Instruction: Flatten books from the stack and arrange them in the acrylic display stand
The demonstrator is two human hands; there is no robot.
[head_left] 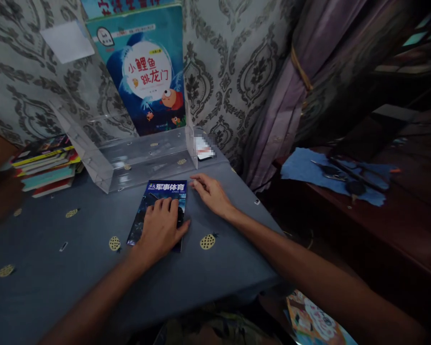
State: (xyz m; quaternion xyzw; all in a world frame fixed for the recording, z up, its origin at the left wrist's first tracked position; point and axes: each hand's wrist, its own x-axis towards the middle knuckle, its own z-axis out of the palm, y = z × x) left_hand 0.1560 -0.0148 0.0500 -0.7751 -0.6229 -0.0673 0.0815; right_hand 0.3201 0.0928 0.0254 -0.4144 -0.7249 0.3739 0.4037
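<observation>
Head cam: L hand [161, 225] lies flat, fingers slightly apart, on the dark-blue 军事体育 bk [167, 188], which is flat on the tablecloth [93, 278] before the clear acrylic bk rack [151, 167]. R hand [210, 194] just beside the bk, fingers loosely bent, gripping nothing visible. Risk, I'd guess: uneven L-palm pressure skids bk, or R fingers catch rack's near end & shift it. Rack's front section holds nothing visible; 小鲤鱼跳龙门 picture bk [147, 76] stands at its back, can't tell if in or behind.

The magazine [167, 191] is dark blue with white lettering [170, 187]; the surface [75, 254] slate-blue with yellow pineapples [207, 241]; the wallpaper [262, 62] grey damask; the curtain [280, 110] mauve.
</observation>
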